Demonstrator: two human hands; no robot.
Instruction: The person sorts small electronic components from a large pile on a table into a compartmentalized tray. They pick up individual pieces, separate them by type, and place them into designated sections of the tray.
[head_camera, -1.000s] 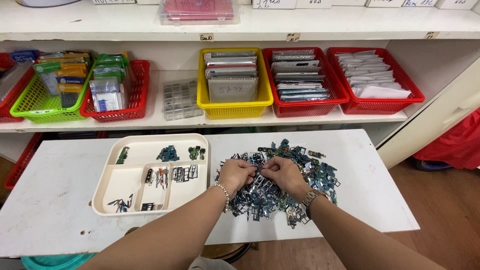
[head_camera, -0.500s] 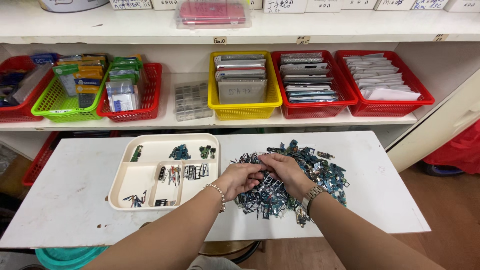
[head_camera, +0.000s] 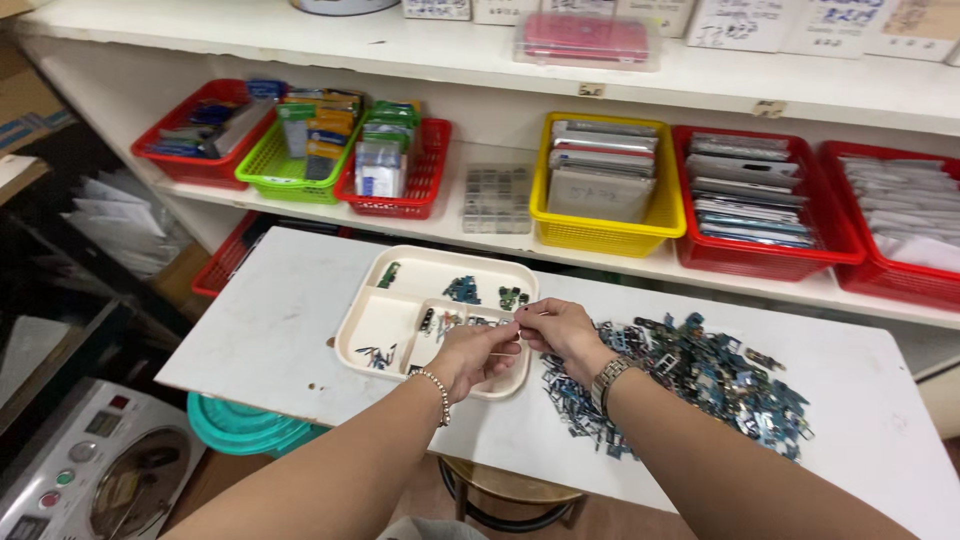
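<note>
Since a second earlier, both hands had left the pile of small parts and moved left, over the near right corner of the cream divided tray. Between them was a tiny part, too small to identify, pinched by the closed fingertips of both the left hand and the right hand, which met just above the tray. That tray sat on the white table, the pile just right of it. Behind stood a yellow basket.
</note>
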